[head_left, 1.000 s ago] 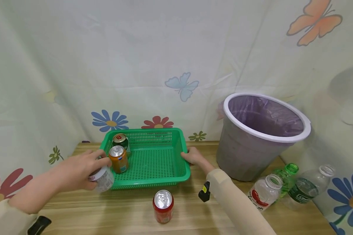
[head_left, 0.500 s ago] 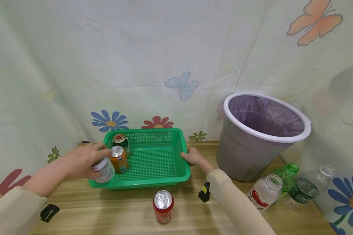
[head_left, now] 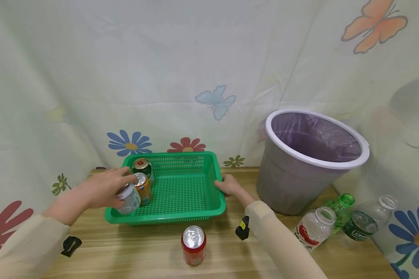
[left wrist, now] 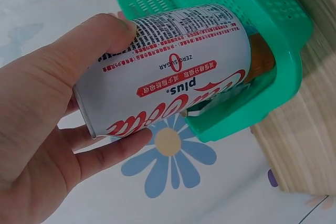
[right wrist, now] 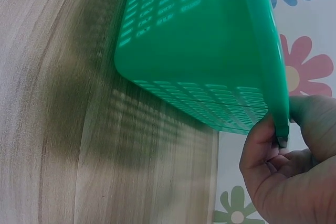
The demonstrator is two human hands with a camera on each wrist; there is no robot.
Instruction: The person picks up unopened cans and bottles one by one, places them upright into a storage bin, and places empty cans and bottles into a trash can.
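The left hand [head_left: 106, 188] is clamped round the upper part of a white Coca-Cola Plus can [head_left: 130, 202], thumb on one side and fingers on the other, as the left wrist view shows. The can is at the left end of the green plastic basket [head_left: 181, 216], within its rim and close beside an orange soda can [head_left: 144, 192]; whether the two touch, or whether the can's base meets the basket floor, I cannot tell. A dark green can [head_left: 142, 167] stands behind the orange one.

The right hand [head_left: 232, 186] pinches the basket's right rim between thumb and curled fingers, a sensible brace, since so light a basket would probably slide if a can nudged its wall.

To set the can down well, bring it upright (it leans a little in the head view), lower it straight and keep its side off the orange can, which could tip if pushed. The grip should loosen only once the base sits flat, with the fingers drawn upward so that they do not drag the can over. The red soda can [head_left: 193, 246] stands on the wooden table [head_left: 136, 252] in front of the basket, well apart from both hands.
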